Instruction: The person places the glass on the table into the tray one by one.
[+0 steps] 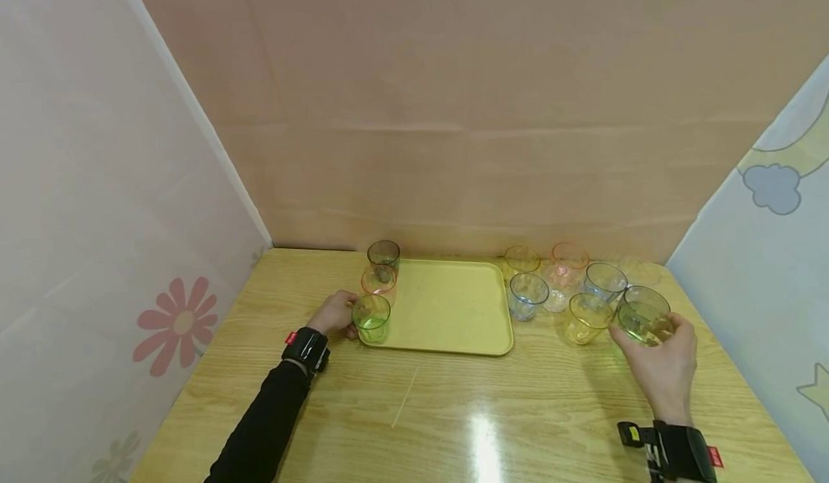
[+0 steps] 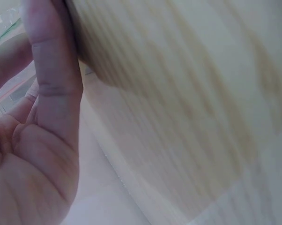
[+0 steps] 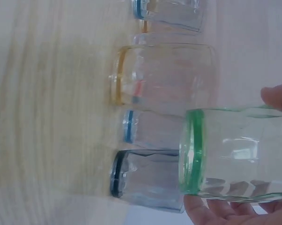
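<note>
My left hand (image 1: 341,315) grips a green-tinted cup (image 1: 372,317) standing on the near left corner of the yellow tray (image 1: 453,310). Behind it on the tray stand an orange cup (image 1: 378,281) and a dark grey cup (image 1: 383,255). The left wrist view shows only my left hand (image 2: 38,140) in blur, over the wooden table. At the right, my right hand (image 1: 648,330) holds another green-rimmed cup (image 1: 640,323) just above the table. In the right wrist view this green-rimmed cup (image 3: 234,157) sits between my thumb and fingers (image 3: 211,213).
Several coloured cups cluster right of the tray: a yellow one (image 1: 586,317), a blue one (image 1: 527,294), a dark-rimmed one (image 1: 648,297). Close to the held cup are yellow-rimmed (image 3: 164,77), blue-rimmed (image 3: 150,131) and dark-rimmed (image 3: 145,180) cups. Screens wall the table (image 1: 453,411).
</note>
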{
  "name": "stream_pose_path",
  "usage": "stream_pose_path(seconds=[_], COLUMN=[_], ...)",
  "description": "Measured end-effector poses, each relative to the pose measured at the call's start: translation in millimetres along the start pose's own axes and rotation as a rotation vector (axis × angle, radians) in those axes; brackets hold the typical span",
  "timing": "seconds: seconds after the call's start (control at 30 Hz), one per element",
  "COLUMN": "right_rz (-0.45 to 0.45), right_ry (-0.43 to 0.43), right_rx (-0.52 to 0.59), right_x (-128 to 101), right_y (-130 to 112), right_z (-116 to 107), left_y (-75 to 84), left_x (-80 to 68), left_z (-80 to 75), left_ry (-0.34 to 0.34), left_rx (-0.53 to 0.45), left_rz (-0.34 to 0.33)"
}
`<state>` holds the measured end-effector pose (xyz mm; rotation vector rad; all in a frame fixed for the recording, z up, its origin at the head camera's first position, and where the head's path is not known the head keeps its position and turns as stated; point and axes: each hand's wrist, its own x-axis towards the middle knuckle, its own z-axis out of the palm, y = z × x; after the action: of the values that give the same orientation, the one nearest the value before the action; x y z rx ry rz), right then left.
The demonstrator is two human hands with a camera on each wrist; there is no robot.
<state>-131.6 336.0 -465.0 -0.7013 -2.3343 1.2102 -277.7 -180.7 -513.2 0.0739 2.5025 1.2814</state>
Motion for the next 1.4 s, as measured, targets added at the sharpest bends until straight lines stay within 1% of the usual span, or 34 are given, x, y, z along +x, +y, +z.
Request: stream_pose_path(seconds=[0.03, 0.1, 0.2, 0.23, 0.27, 0.37, 0.47, 0.53, 0.63, 0.77, 0.83, 0.87, 0.93, 1.03, 1.1, 1.13, 1.17, 1.23, 1.33, 1.4], right_rz=[-0.023, -0.051, -0.083, -0.086, -0.08, -0.091, -0.131, -0.182, -0.261, -0.362, -0.404, -0.424, -0.447, -0.466, -0.472, -0.462, -0.46, -0.437, -0.415, -0.417], right_ry=[0.021, 0.044, 0.05, 0.049, 0.037, 0.005, -0.008, -0.021, -0.044, -0.069, -0.087, -0.089, -0.133, -0.192, -0.243, -0.277, -0.287, -0.352, -0.426, -0.469], right_rx=[0.005, 0.02, 0.046, 0.047, 0.062, 0.079, 0.096, 0.138, 0.189, 0.162, 0.162, 0.155, 0.191, 0.212, 0.234, 0.239, 0.222, 0.231, 0.177, 0.15], right_x=[2.6, 3.9, 5.8, 6.1, 4.3, 6.0, 8.4, 15.3, 34.4, 71.1, 84.5, 89.8, 93.1, 87.9, 77.8, 69.0, 60.3, 38.7, 9.3, -2.0], right_y=[2.4, -2.8, -11.0, -14.7, -23.3, -33.8, -42.6, -40.5, -26.5, 15.2, 29.3, 34.2, 32.1, 18.2, 2.5, -11.5, -24.2, -58.1, -106.3, -126.1], right_z=[1.9, 3.5, 5.8, 6.9, 6.7, 10.2, 18.0, 27.1, 47.4, 90.5, 113.2, 124.7, 142.4, 163.0, 170.9, 169.8, 169.6, 162.0, 150.2, 150.2], left_y=[0.4, 0.9, 1.5, 1.5, 1.4, 1.5, 1.6, 2.1, 3.1, 2.6, 2.2, 2.0, 2.1, 2.2, 2.5, 2.4, 2.5, 2.5, 1.9, 1.4], left_x=[-0.1, 0.2, 0.0, -0.2, -0.5, -0.9, -0.5, 0.4, 2.3, 4.1, 4.9, 5.1, 5.6, 5.9, 6.0, 6.1, 6.1, 6.2, 6.5, 6.6], left_z=[0.3, 1.1, 1.9, 2.2, 2.4, 3.0, 3.5, 3.8, 4.1, 4.6, 4.8, 4.7, 4.7, 4.3, 4.2, 4.3, 4.5, 4.8, 5.2, 5.2], left_ry=[0.002, 0.007, 0.011, 0.011, 0.013, 0.014, 0.01, 0.009, 0.011, 0.007, -0.004, -0.008, -0.019, -0.034, -0.051, -0.059, -0.067, -0.079, -0.083, -0.084], left_rx=[-0.001, 0.0, -0.001, -0.005, -0.008, -0.018, -0.022, -0.02, -0.027, -0.026, -0.021, -0.016, -0.015, -0.024, -0.038, -0.044, -0.047, -0.06, -0.064, -0.07], left_rz=[0.0, 0.001, -0.004, -0.008, -0.013, -0.021, -0.025, -0.02, -0.018, -0.027, -0.034, -0.033, -0.034, -0.029, -0.031, -0.031, -0.03, -0.032, -0.03, -0.035])
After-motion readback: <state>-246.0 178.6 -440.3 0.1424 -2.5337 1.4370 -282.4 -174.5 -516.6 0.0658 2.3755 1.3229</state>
